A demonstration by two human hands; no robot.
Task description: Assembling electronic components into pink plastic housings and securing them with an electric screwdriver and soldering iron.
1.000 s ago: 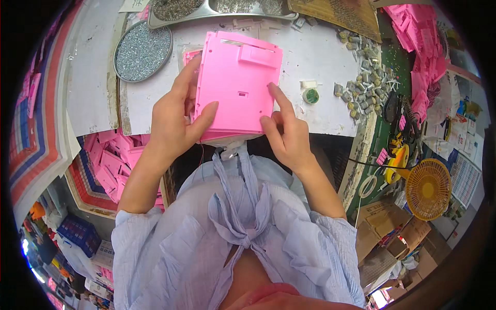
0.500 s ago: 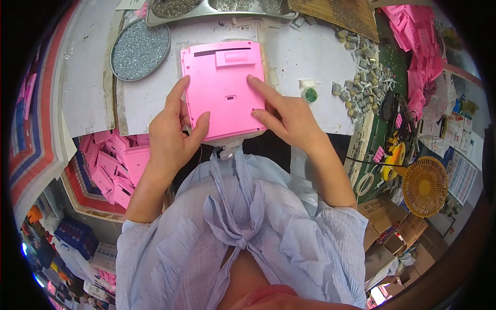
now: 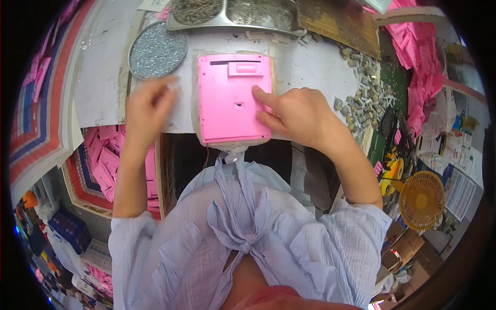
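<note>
A pink plastic panel (image 3: 219, 116) lies flat in front of me, with a dark slot along its far edge, a raised rectangular part and a small square hole. My right hand (image 3: 302, 116) rests on its right side, index finger and thumb stretched apart, the other fingers curled under. Off the panel's left side, my left hand (image 3: 147, 106) is smeared by motion, so its fingers and anything in them cannot be made out. Just beyond it stands a round metal dish (image 3: 133, 63) full of small silver screws.
A compartmented metal tray (image 3: 248, 23) of small parts stands at the back, beside a brown board (image 3: 338, 26). Small motors (image 3: 369, 93) lie heaped at the right. Pink parts (image 3: 106, 168) fill a bin at lower left, and more pink pieces (image 3: 413, 57) pile up far right. A yellow fan (image 3: 422, 200) stands right.
My left hand has let go of the panel and moved left toward the screw dish. My right hand stays on the panel, now covering the small green round thing beside it.
</note>
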